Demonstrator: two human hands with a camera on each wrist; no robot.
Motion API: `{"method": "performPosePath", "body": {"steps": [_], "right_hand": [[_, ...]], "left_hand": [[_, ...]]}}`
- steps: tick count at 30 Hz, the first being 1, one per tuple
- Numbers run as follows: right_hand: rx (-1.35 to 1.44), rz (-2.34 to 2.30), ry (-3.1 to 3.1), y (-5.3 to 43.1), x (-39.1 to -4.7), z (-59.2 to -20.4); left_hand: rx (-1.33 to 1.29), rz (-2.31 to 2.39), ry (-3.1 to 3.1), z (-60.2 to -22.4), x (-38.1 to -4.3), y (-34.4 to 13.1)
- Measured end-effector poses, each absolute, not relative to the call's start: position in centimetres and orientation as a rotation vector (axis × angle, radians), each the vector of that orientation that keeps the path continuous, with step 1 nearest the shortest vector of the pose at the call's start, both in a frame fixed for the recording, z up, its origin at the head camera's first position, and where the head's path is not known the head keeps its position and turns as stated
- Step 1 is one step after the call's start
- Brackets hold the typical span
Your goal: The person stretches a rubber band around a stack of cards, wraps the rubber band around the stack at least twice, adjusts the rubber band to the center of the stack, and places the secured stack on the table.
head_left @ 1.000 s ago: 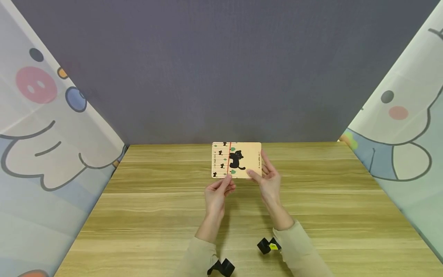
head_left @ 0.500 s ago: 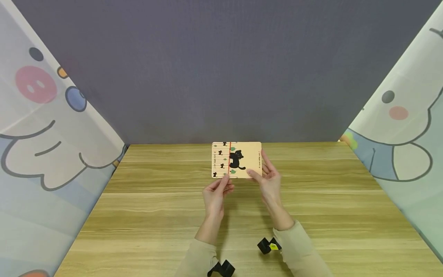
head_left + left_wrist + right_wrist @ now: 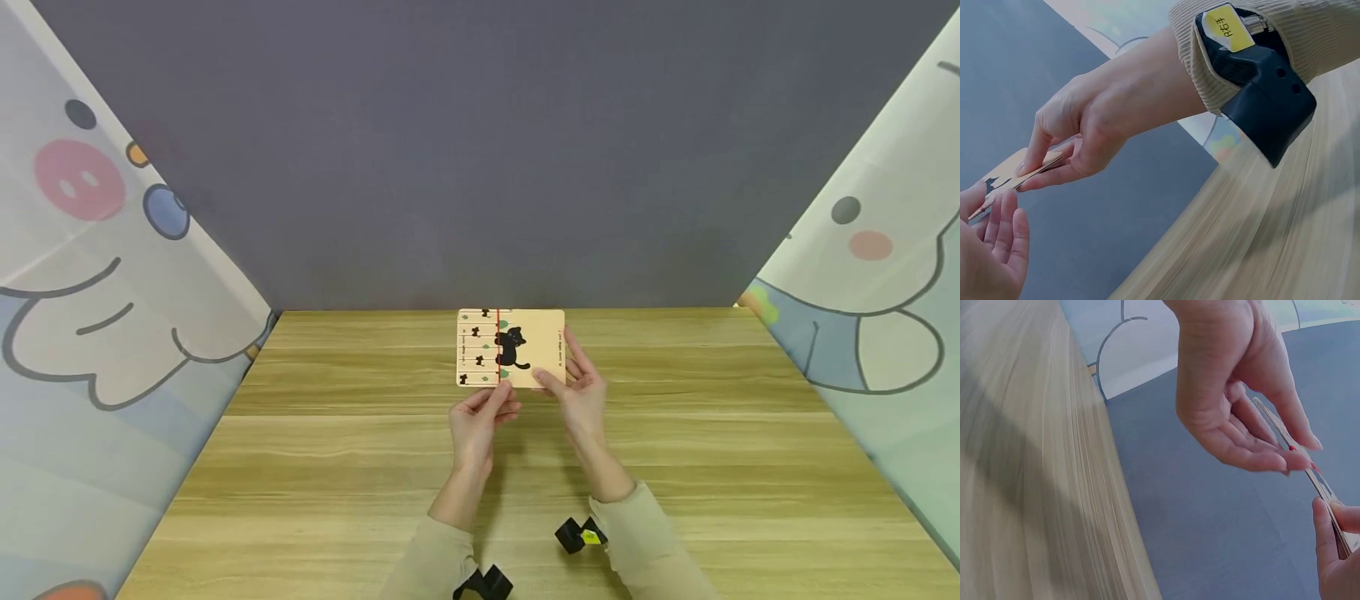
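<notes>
A small cream notebook (image 3: 546, 329) with a black cat and a striped left part is held up above the table near its far edge. A thin red elastic band (image 3: 498, 343) runs straight down its cover. My right hand (image 3: 587, 402) grips the notebook's lower right corner, thumb on the cover and fingers behind. At the bottom edge my left hand (image 3: 476, 425) pinches the band between thumb and fingers. In the right wrist view, red bits of the band show by the left fingertips (image 3: 1297, 461). How the band runs behind the notebook is hidden.
The wood-grain table (image 3: 315, 467) spreads under both hands. A dark grey panel (image 3: 495, 158) rises behind it, and cartoon-print curtains (image 3: 67, 333) flank both sides. Black wrist cameras (image 3: 572, 535) sit at both sleeve cuffs.
My left hand has shifted slightly to the right along the bottom edge. The red band, slanted before, now runs nearly straight. The right hand and notebook have hardly moved.
</notes>
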State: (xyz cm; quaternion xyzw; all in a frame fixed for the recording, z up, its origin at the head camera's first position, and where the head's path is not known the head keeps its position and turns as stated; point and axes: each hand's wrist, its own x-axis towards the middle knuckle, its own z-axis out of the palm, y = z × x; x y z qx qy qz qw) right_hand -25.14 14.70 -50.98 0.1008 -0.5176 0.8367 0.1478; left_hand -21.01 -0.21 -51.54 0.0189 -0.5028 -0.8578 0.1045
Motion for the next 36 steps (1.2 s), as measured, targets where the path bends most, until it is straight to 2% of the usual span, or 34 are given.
{"method": "performPosePath", "body": {"steps": [12, 13, 18, 19, 20, 25, 27, 31, 32, 36], "right_hand": [[0.340, 2.404, -1.460, 14.6, -24.5, -50.3], [0.360, 2.408, -1.448, 14.4, -24.2, -49.8], [0.348, 2.424, -1.446, 13.0, -20.3, -43.7], [0.351, 2.423, -1.437, 13.0, -20.2, -43.5], [0.336, 2.413, -1.450, 13.1, -20.2, -43.6], [0.332, 2.394, -1.461, 14.5, -23.8, -49.5], [0.317, 2.409, -1.454, 14.7, -24.4, -50.5], [0.302, 2.393, -1.471, 14.6, -24.6, -51.0], [0.311, 2.409, -1.458, 14.2, -23.6, -49.5], [0.339, 2.385, -1.499, 13.6, -23.2, -49.4]], "left_hand": [[0.042, -2.503, -1.495, -49.9, -20.3, -0.3], [0.068, -2.513, -1.510, -51.1, -20.9, -0.2], [0.087, -2.585, -1.490, -51.0, -20.8, 0.2], [0.080, -2.589, -1.491, -51.0, -20.8, 0.1], [0.076, -2.592, -1.495, -51.0, -20.8, 0.1], [0.094, -2.530, -1.510, -51.3, -20.8, -0.4], [0.102, -2.504, -1.512, -51.3, -20.8, -0.7], [0.085, -2.528, -1.501, -51.2, -20.6, -0.7], [0.085, -2.542, -1.504, -51.1, -20.6, -0.6], [0.105, -2.618, -1.487, -51.2, -20.4, 0.0]]}}
